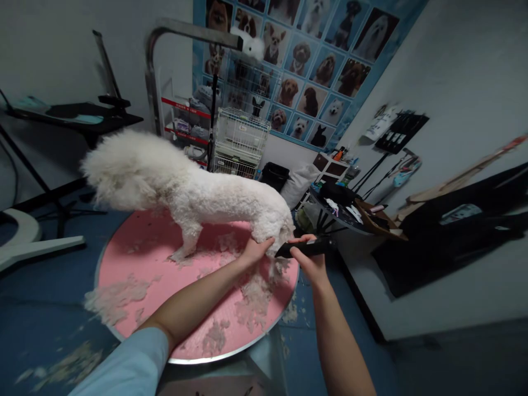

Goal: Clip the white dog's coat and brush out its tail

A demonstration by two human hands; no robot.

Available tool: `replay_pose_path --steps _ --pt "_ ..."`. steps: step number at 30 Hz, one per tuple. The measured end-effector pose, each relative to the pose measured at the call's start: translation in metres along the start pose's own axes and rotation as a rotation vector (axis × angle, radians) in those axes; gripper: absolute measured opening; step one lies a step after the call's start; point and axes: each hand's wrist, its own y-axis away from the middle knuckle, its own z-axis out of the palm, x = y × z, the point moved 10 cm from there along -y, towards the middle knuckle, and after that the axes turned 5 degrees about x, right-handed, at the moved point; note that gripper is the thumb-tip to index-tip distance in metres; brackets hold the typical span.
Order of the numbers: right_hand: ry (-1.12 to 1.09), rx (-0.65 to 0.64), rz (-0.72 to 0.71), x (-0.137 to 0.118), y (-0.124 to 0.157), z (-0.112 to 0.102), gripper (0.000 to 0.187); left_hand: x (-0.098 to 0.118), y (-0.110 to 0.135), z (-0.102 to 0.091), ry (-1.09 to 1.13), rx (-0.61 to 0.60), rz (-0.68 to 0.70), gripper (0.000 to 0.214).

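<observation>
A white dog (231, 195) stands side-on on a round pink grooming table (165, 308), its fluffy head (119, 170) to the left and its hindquarters to the right. The coat on its body is short, while the head fur is long. My left hand (258, 250) grips a hind leg of the dog, thumb showing and the other fingers mostly hidden. In my right hand (311, 261) is a black hair clipper (307, 247), its tip at the rear of the hind leg. Cut fur (253, 302) lies in clumps beneath the dog.
A metal grooming arm (152, 71) rises behind the dog. Further back are wire cages (241, 132) and a red-edged rack (185, 110). At right stands a dark table (346, 212) with tools, near hanging black cloth (445, 236). More fur (70, 366) lies on the blue floor.
</observation>
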Motion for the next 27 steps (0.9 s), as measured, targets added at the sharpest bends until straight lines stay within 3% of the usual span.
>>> replay_pose_path --steps 4,10,13,15,19,22,25,27 --pt "0.038 -0.116 0.091 0.011 0.004 0.021 0.024 0.003 -0.003 -0.006 -0.002 0.022 -0.021 0.046" --pt "-0.082 -0.094 0.309 0.028 -0.008 0.005 0.028 -0.005 0.004 -0.006 0.095 0.046 -0.135 0.049" --pt "-0.210 0.092 0.230 0.018 -0.017 -0.019 0.029 -0.024 0.007 -0.014 0.091 0.119 -0.269 0.049" --pt "-0.226 0.169 0.147 0.011 -0.015 -0.021 0.029 -0.033 0.009 -0.018 0.063 0.148 -0.329 0.049" --pt "-0.086 0.066 0.044 0.006 -0.002 0.013 0.027 -0.030 0.006 -0.018 0.052 0.120 -0.295 0.048" --pt "-0.030 -0.038 0.052 0.012 0.002 0.027 0.024 -0.026 0.005 -0.018 0.055 0.107 -0.275 0.047" --pt "-0.006 -0.077 0.125 0.017 -0.003 0.018 0.025 -0.024 0.006 -0.014 0.069 0.078 -0.262 0.050" --pt "-0.067 0.074 0.122 0.013 -0.009 -0.003 0.026 -0.025 0.006 -0.015 0.045 0.099 -0.267 0.050"
